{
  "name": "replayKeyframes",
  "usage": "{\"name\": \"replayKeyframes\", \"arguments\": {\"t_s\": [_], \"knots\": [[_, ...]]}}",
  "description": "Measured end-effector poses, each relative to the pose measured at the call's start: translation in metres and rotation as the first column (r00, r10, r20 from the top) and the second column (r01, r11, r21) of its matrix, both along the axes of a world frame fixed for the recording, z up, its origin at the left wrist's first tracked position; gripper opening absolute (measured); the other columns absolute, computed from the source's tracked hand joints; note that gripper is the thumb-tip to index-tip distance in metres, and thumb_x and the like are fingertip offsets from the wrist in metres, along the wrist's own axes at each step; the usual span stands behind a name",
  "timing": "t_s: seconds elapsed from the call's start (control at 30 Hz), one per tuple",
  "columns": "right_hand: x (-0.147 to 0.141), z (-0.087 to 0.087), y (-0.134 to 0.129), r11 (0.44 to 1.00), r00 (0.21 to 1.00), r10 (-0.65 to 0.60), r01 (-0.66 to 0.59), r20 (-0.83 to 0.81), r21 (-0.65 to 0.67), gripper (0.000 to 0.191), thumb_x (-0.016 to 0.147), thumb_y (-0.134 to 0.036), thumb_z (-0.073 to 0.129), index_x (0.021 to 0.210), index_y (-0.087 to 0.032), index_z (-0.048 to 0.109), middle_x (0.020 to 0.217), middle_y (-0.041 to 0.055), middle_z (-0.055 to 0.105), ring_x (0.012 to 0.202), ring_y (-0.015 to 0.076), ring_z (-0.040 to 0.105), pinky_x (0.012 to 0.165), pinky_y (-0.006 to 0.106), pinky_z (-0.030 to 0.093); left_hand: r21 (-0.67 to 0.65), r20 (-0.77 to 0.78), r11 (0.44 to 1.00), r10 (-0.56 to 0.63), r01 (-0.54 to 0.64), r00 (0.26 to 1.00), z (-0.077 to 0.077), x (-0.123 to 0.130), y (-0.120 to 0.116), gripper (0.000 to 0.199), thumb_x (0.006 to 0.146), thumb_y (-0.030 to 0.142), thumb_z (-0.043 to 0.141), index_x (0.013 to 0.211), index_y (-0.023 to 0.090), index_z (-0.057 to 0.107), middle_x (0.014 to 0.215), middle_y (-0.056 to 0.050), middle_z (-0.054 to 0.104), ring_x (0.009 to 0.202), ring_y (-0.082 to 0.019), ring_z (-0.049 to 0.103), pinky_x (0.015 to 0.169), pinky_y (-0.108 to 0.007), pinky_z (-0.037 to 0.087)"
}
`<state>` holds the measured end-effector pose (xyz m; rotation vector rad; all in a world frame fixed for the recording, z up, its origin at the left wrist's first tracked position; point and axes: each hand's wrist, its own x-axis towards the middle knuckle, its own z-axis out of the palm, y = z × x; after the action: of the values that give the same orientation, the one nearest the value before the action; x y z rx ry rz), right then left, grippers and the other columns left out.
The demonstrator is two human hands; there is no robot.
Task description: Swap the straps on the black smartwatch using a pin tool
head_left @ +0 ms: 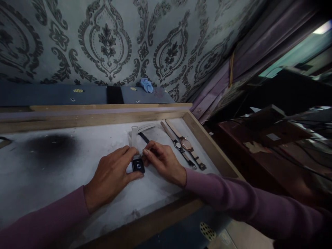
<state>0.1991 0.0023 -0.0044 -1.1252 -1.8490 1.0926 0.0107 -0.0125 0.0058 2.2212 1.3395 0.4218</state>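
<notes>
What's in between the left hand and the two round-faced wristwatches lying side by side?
The right hand, plus a square black watch at the fingertips of the left hand. The head view shows this, with the two wristwatches beyond.

Dark item [4,141] cut off at the left edge, clutter [293,133] at right blurred

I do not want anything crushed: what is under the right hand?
From under the right hand, a slim dark strip with a pale edge reaches out toward a pale perforated strap. Its near end and anything else below the fingers and palm are covered.
</notes>
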Motion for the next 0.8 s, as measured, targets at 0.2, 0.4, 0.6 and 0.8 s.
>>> {"name": "replayKeyframes", "arguments": {"t_s": [0.2, 0.4, 0.6, 0.8], "knots": [[0.0007, -0.0019, 0.0014, 1.0, 0.999, -0.002, 0.001, 0.035, 0.027, 0.022, 0.095, -0.036, 0.048, 0.08, -0.02, 0.05, 0.064, 0.0006, 0.064, 0.057, 0.0122, 0.061, 0.058, 0.023, 0.051, 0.032, 0.009, 0.999, 0.001, -0.001, 1.0, -0.0003, -0.0001, 0.0, 0.025, 0.078, 0.029, 0.071, 0.096, 0.023, 0.054, 0.091, 0.002, 0.06, 0.079, -0.018, 0.058, 0.063, -0.027, 0.036], [0.0004, -0.0003, 0.0008, 0.999, 0.999, 0.002, -0.003, 0.045, 0.032, 0.021, 0.095, -0.033, 0.048, 0.08, -0.02, 0.051, 0.065, 0.0013, 0.064, 0.057, 0.0128, 0.061, 0.058, 0.024, 0.05, 0.02, -0.004, 1.0, -0.011, 0.011, 1.0, 0.0015, 0.0002, -0.0004, 0.022, 0.08, 0.027, 0.069, 0.094, 0.023, 0.053, 0.09, 0.001, 0.061, 0.08, -0.018, 0.058, 0.061, -0.027, 0.036], [-0.0001, -0.0011, 0.0015, 0.999, 0.999, 0.01, -0.012, 0.048, 0.04, 0.02, 0.095, -0.033, 0.049, 0.08, -0.02, 0.051, 0.065, 0.0008, 0.063, 0.056, 0.012, 0.061, 0.056, 0.024, 0.049, 0.027, 0.022, 1.0, -0.006, 0.006, 1.0, 0.0006, -0.0002, -0.0008, 0.023, 0.08, 0.027, 0.07, 0.097, 0.023, 0.055, 0.092, 0.001, 0.061, 0.081, -0.019, 0.058, 0.062, -0.027, 0.037], [-0.0015, -0.0008, 0.001, 0.999, 0.999, 0.011, -0.012, 0.039, 0.034, 0.021, 0.095, -0.034, 0.049, 0.08, -0.02, 0.051, 0.067, 0.0008, 0.063, 0.057, 0.012, 0.06, 0.056, 0.023, 0.048, 0.001, 0.006, 1.0, -0.008, 0.008, 1.0, 0.0034, -0.0005, -0.0012, 0.03, 0.078, 0.027, 0.073, 0.101, 0.022, 0.055, 0.093, 0.001, 0.06, 0.083, -0.019, 0.058, 0.063, -0.028, 0.038]]}}
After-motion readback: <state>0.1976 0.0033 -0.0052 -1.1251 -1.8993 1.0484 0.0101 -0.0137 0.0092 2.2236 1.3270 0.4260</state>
